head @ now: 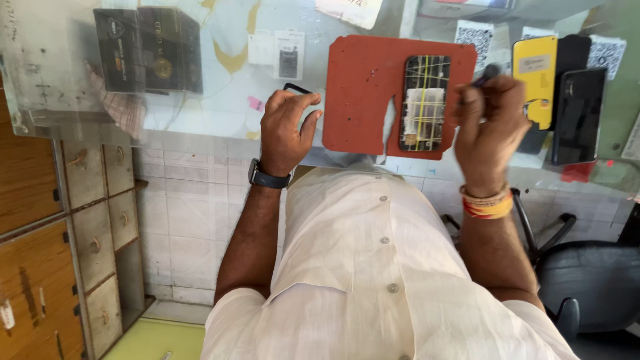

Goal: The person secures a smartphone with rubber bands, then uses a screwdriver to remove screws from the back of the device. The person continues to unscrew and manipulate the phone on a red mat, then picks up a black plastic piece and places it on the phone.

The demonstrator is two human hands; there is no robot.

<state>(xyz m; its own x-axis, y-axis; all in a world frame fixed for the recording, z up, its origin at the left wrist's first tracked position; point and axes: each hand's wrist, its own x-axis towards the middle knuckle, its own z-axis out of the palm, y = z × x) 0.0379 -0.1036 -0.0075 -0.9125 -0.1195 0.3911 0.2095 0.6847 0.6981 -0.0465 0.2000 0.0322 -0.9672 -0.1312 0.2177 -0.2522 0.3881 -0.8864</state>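
Note:
An opened phone [425, 103] with yellow strips across its inside lies on a red work mat [363, 93] on the glass counter. My left hand [287, 130], with a dark watch on the wrist, rests at the mat's left edge, fingers curled on a thin black frame piece [297, 88]. My right hand [490, 127], with red and yellow threads on the wrist, hovers just right of the phone. It pinches a small dark tool [487, 73] whose tip is hidden by the fingers.
A black box [147, 50] shows under the glass at the left. A yellow phone case [537, 73] and a black phone [579, 113] lie right of the mat. Wooden drawers [100, 220] stand at the lower left, an office chair [587, 280] at the lower right.

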